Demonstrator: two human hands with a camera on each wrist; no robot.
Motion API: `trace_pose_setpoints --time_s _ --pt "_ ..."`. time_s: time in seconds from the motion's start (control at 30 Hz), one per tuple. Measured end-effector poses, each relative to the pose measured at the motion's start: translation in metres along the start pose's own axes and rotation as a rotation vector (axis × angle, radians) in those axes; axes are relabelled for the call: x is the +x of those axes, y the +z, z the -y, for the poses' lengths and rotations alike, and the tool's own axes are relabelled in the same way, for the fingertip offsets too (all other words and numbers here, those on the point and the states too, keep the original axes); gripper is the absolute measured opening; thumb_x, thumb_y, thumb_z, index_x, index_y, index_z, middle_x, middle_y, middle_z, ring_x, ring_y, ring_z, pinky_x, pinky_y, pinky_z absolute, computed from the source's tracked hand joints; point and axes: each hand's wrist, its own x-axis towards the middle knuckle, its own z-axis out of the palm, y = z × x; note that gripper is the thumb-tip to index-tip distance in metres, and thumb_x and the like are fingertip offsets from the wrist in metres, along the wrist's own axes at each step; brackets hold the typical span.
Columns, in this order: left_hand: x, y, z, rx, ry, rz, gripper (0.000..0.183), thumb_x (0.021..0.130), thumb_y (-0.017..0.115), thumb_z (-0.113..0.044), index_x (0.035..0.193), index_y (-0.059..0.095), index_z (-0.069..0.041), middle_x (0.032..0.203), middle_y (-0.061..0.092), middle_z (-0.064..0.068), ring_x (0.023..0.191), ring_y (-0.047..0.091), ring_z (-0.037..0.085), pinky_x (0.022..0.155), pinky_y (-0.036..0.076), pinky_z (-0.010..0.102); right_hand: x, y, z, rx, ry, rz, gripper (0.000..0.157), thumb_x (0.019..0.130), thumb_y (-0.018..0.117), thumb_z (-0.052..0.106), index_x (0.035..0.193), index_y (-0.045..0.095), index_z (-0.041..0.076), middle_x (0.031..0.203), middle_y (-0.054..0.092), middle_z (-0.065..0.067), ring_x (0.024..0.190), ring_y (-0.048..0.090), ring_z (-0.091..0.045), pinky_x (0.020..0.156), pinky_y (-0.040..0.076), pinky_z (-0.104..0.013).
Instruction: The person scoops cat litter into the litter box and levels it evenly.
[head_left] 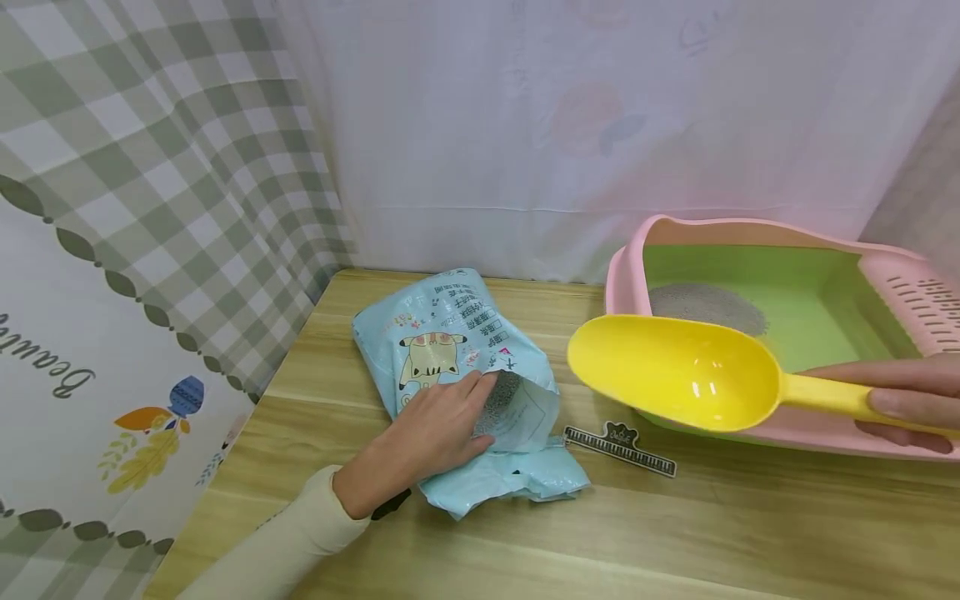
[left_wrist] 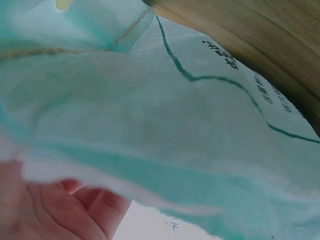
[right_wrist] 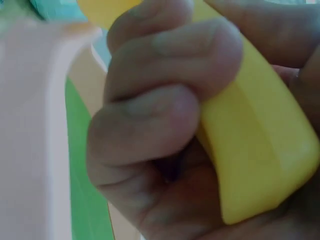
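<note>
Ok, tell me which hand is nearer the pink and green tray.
Right. The right hand grips the yellow scoop by the near side of the tray; the left hand is well left of it, at the open mouth of the blue bag.

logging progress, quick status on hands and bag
Right hand grips empty yellow scoop. Left hand holds open blue bag, grey granules inside. Dark clip between bag and tray.

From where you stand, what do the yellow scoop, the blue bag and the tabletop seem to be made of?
Yellow scoop: probably hard, glossy plastic, given its sharp highlights.
Blue bag: likely thin plastic film, shiny and crinkled.
Tabletop: wood or wood-look laminate; the visible grain leaves both open.
</note>
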Motion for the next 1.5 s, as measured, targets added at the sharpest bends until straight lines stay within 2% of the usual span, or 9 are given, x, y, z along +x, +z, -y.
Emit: trace_pose_setpoints --time_s 0.1,0.13,0.3,0.43,0.57,0.83,1.03,1.2,1.5 --pt "0.000 0.000 0.000 -0.004 0.003 -0.003 0.077 0.088 0.095 -0.034 0.146 0.058 0.002 0.119 0.068 0.011 0.078 0.071 0.025 0.064 0.061 0.041 0.013 0.015 0.027 -0.027 -0.269 0.157 0.065 0.111 0.038 -0.014 0.168 0.046 0.015 0.074 0.057 0.007 0.056 0.050 -0.003 0.045 0.044 -0.025" --pt "-0.001 0.000 0.000 -0.004 0.004 -0.003 0.077 0.088 0.095 -0.034 0.145 0.058 0.002 0.118 0.069 0.011 0.078 0.071 0.024 0.064 0.061 0.040 0.017 0.022 0.035 -0.013 -0.313 0.164 0.065 0.109 0.040 -0.016 0.167 0.047 0.011 0.072 0.055 0.006 0.056 0.049 0.000 0.045 0.043 -0.024" --pt "-0.002 0.000 0.000 -0.005 0.002 0.005 0.075 0.088 0.095 -0.034 0.144 0.060 0.002 0.119 0.069 0.013 0.077 0.070 0.024 0.065 0.062 0.040 0.031 0.052 0.064 0.067 -0.400 0.213 0.062 0.106 0.045 -0.019 0.162 0.053 0.007 0.072 0.051 0.003 0.060 0.044 0.006 0.047 0.041 -0.020" --pt "-0.001 0.000 -0.001 -0.006 -0.006 0.017 0.076 0.088 0.095 -0.035 0.145 0.060 0.002 0.121 0.069 0.013 0.079 0.071 0.025 0.067 0.063 0.040 0.039 0.068 0.081 -0.032 -0.414 0.180 0.053 0.110 0.052 -0.010 0.156 0.059 0.016 0.080 0.056 0.014 0.062 0.050 0.004 0.054 0.046 -0.022" --pt "-0.001 -0.001 -0.001 -0.003 -0.003 0.019 0.076 0.088 0.095 -0.036 0.144 0.061 0.001 0.120 0.069 0.013 0.080 0.071 0.024 0.068 0.063 0.040 0.043 0.083 0.094 -0.138 -0.371 0.088 0.037 0.113 0.060 0.004 0.137 0.065 0.031 0.079 0.053 0.023 0.060 0.048 0.006 0.058 0.046 -0.021" --pt "-0.001 -0.003 -0.002 0.002 0.032 0.005 0.069 0.088 0.095 -0.034 0.138 0.063 0.001 0.119 0.069 0.011 0.082 0.072 0.024 0.067 0.063 0.040 0.054 0.135 0.107 -0.024 -0.267 -0.056 0.026 0.114 0.059 0.007 0.120 0.070 0.030 0.072 0.048 0.021 0.057 0.041 0.002 0.050 0.038 -0.025" --pt "0.000 -0.004 -0.004 0.005 0.026 0.038 0.064 0.090 0.094 -0.033 0.137 0.063 -0.002 0.118 0.069 0.010 0.080 0.071 0.023 0.067 0.063 0.038 0.064 0.163 0.124 -0.015 -0.154 -0.060 0.024 0.117 0.055 0.016 0.134 0.070 0.022 0.074 0.051 0.018 0.057 0.040 0.001 0.048 0.036 -0.026" --pt "0.002 -0.003 -0.007 0.038 0.040 0.046 0.060 0.092 0.091 -0.032 0.136 0.063 -0.003 0.112 0.067 0.008 0.077 0.068 0.021 0.064 0.061 0.036 0.070 0.170 0.133 0.015 -0.049 -0.044 0.021 0.118 0.054 0.022 0.130 0.070 0.018 0.074 0.055 0.013 0.056 0.041 -0.003 0.048 0.037 -0.027" --pt "-0.001 -0.004 -0.011 0.108 0.094 -0.005 0.056 0.090 0.092 -0.028 0.132 0.064 -0.004 0.106 0.065 0.006 0.075 0.066 0.019 0.059 0.059 0.032 0.079 0.168 0.143 -0.003 -0.046 0.019 0.016 0.118 0.052 0.019 0.119 0.068 0.016 0.070 0.052 0.011 0.056 0.040 -0.005 0.051 0.037 -0.027"
